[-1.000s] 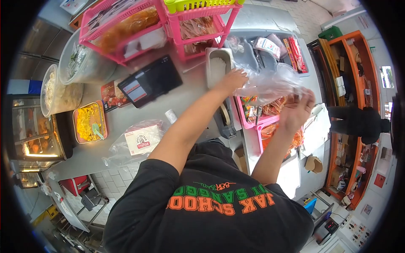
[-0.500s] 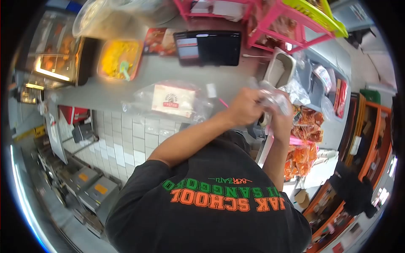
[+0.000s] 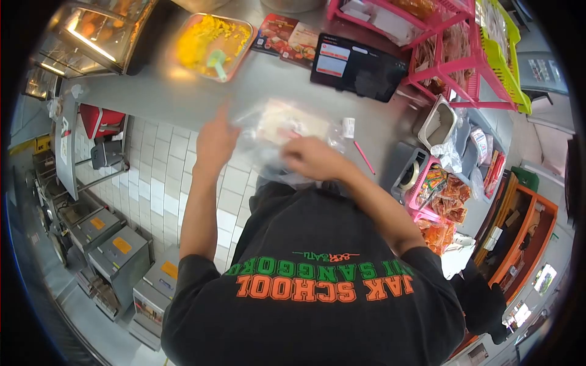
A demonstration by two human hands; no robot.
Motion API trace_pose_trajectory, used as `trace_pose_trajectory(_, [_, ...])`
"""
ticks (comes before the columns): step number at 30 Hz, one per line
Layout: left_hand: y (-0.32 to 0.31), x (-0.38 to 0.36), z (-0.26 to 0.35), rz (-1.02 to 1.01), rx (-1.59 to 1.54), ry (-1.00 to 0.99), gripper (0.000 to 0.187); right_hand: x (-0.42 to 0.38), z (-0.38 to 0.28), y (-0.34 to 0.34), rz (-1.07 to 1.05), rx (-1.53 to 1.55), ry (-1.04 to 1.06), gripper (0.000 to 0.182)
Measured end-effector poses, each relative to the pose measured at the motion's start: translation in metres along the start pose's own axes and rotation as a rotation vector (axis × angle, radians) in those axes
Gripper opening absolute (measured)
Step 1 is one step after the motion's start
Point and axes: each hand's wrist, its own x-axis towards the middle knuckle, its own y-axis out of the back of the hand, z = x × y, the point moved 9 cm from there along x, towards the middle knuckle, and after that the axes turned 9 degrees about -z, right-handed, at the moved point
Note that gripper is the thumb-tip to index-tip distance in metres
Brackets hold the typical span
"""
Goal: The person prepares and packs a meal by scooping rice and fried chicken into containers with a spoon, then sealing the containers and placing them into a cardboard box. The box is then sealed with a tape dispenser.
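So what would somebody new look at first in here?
Probably the bright yellow food at the upper left, with a green utensil on it. Then the big orange lettering on the dark shirt, bottom middle, and the pale box with clear plastic around it, by the right hand.

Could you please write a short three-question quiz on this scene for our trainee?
1. True or false: the left hand and right hand are both by the clear plastic bag.
2. Fill in: the utensil in the tray of yellow food is pale ____.
3. Which lies between that tray and the tablet?
A. pink stick
B. printed leaflets
C. white box

Key: 1 true; 2 green; 3 B.
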Motion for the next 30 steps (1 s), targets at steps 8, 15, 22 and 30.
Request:
trace_pose_trajectory(8, [0.041,-0.017,0.009,-0.116,-0.871,-0.366,0.042,0.181,0.109,-0.084,0.036,-0.267,-0.344,0.026])
trace_pose_trajectory(15, [0.083,-0.007,-0.024,-0.211,-1.201,-0.509,0.069,0.13,0.051,-0.035,0.008,-0.369,-0.235,0.061])
trace_pose_trajectory(22, [0.091,0.023,-0.039,-0.299,-1.084,-0.432,0.062,0.008,-0.062,0.041,-0.233,-0.339,-0.776,0.049])
trace_pose_trajectory(30, [0.091,0.053,-0.07,-0.51,-1.049,-0.588,0.1,-0.102,-0.009,0.07,0.859,0.224,-0.296,0.094])
